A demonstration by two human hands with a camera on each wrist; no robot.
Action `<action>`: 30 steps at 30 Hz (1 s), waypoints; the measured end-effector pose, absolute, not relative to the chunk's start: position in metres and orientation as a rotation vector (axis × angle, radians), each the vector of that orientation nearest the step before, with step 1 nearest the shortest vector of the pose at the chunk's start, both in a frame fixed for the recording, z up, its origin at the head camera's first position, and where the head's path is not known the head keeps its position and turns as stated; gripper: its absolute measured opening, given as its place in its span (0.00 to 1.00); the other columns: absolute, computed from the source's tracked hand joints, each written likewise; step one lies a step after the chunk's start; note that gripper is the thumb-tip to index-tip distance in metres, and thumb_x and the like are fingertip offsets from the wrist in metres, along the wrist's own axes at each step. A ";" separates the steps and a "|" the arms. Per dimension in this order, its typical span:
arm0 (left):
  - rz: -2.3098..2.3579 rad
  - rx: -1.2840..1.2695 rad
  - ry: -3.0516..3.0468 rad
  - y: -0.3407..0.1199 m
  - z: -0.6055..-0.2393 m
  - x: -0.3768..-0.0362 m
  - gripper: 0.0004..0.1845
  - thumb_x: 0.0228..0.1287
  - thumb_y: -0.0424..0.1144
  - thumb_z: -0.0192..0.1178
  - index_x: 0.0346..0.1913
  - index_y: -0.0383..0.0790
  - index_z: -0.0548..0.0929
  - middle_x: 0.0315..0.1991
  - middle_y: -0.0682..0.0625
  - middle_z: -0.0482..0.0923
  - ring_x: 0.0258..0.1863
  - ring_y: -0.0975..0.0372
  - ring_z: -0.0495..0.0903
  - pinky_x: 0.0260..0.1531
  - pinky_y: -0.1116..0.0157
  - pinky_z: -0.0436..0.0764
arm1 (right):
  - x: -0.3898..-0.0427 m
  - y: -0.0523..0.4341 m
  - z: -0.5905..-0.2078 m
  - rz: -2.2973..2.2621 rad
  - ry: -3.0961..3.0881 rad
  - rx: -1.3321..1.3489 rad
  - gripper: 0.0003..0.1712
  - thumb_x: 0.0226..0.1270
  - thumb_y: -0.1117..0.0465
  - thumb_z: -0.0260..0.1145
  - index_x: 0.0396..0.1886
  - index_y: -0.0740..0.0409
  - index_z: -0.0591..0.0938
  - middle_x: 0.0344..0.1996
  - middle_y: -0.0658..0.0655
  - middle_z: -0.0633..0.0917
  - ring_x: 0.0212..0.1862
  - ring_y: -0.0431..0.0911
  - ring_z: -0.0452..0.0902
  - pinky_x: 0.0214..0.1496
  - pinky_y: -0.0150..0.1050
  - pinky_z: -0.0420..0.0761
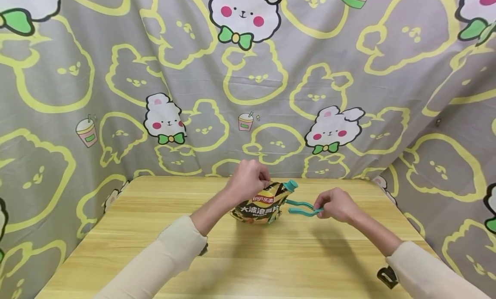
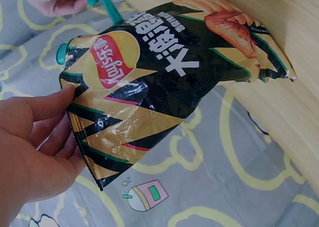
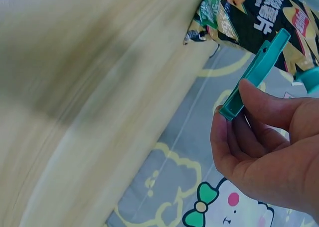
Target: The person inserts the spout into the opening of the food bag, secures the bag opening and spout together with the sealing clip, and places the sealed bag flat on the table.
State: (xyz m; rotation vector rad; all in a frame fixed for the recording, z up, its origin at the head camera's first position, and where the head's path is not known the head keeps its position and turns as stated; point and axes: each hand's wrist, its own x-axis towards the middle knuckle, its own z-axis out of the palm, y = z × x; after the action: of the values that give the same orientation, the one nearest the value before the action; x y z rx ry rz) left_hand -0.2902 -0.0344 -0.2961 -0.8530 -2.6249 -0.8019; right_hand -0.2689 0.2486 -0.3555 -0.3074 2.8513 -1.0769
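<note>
A black and yellow chip bag (image 1: 258, 205) stands on the wooden table (image 1: 248, 256). My left hand (image 1: 249, 178) pinches the bag's folded top; in the left wrist view the fingers (image 2: 35, 132) hold the bag (image 2: 164, 82) by its upper edge. A teal bag clip (image 1: 300, 204) sits with its hinge end at the bag's top corner, its two arms spread apart. My right hand (image 1: 336, 204) pinches the free ends of the clip; the right wrist view shows thumb and fingers (image 3: 264, 122) on the clip (image 3: 256, 70) beside the bag (image 3: 259, 23).
A grey cloth (image 1: 248, 84) printed with bears and rabbits hangs behind and to both sides of the table. Bare wood lies in front of the bag, between my two forearms.
</note>
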 end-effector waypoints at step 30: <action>-0.813 -0.856 -2.614 -0.035 -0.299 -0.292 0.07 0.59 0.26 0.69 0.27 0.41 0.90 0.25 0.53 0.87 0.24 0.68 0.83 0.32 0.68 0.84 | -0.279 0.244 -0.343 -1.144 2.898 -0.284 0.06 0.53 0.69 0.77 0.27 0.58 0.86 0.25 0.51 0.86 0.33 0.45 0.77 0.37 0.39 0.76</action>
State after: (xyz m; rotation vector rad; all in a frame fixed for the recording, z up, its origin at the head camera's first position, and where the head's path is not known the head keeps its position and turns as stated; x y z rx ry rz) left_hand -0.2923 -0.0350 -0.2990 -0.8565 -2.6141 -0.8128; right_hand -0.2786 0.2445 -0.3426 -0.2844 2.8981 -1.1445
